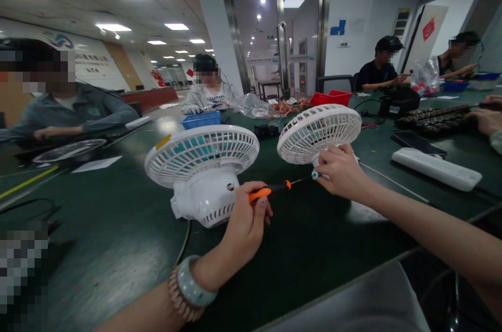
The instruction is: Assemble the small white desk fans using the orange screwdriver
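Observation:
My left hand [249, 217] is closed around the orange and black handle of a screwdriver [270, 191]. Its thin shaft points right, and the tip meets a small piece with a light-blue end [315, 175]. That piece is pinched in my right hand [340, 172], just below the round grille of a white fan [319, 133]. Whether my right fingers also grip this fan's back is hidden. Close behind my left hand, a second white fan [204, 196] rests on its housing with the grille tilted upward. A dark cord [184, 243] runs down from it.
The dark green table [314, 253] carries a white power strip [435, 167] and a dark phone [418, 142] at right. Farther back are a blue bin [202, 119], a red bin [331, 98] and copper-coloured wire [290, 107]. Several people sit around the table.

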`<state>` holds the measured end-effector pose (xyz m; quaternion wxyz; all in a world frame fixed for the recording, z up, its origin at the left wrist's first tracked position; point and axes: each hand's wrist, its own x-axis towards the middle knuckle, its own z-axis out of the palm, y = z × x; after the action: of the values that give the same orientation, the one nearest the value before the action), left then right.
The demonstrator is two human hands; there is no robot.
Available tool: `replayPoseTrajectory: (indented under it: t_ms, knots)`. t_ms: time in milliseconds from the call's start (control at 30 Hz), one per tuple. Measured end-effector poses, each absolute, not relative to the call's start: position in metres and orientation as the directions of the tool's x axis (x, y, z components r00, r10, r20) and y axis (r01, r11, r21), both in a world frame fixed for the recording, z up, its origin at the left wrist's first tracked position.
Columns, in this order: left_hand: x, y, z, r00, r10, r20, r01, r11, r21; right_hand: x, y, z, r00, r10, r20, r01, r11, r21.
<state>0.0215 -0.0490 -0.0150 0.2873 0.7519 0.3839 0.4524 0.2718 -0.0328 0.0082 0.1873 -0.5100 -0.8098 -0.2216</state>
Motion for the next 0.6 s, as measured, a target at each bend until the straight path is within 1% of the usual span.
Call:
replayPoseTrajectory:
  t_ms: [100,200,333,433,500,600]
  knots:
    - [0.02,-0.05,-0.016,0.329,0.813,0.481,0.316,-0.575,0.755,0.271,-0.034,0.008,-0.405,0.746,0.529,0.912,0.375,0.169]
    - [0.017,-0.048,-0.018,0.32,0.815,0.483,0.331,-0.574,0.749,0.271,-0.034,0.008,-0.41,0.743,0.529,0.909,0.38,0.172]
    - [0.014,-0.043,-0.018,0.306,0.852,0.425,0.366,-0.518,0.773,0.27,-0.034,0.006,-0.415,0.729,0.545,0.905,0.393,0.163]
    - [0.012,-0.042,-0.014,0.306,0.847,0.434,0.433,-0.53,0.729,0.269,-0.036,0.006,-0.413,0.732,0.542,0.908,0.378,0.181]
    - [0.011,-0.042,-0.011,0.313,0.856,0.412,0.466,-0.517,0.718,0.268,-0.037,0.007,-0.413,0.737,0.535,0.909,0.373,0.188]
    - [0.01,-0.045,-0.008,0.341,0.877,0.339,0.449,-0.469,0.761,0.268,-0.039,0.008,-0.411,0.742,0.529,0.91,0.37,0.188]
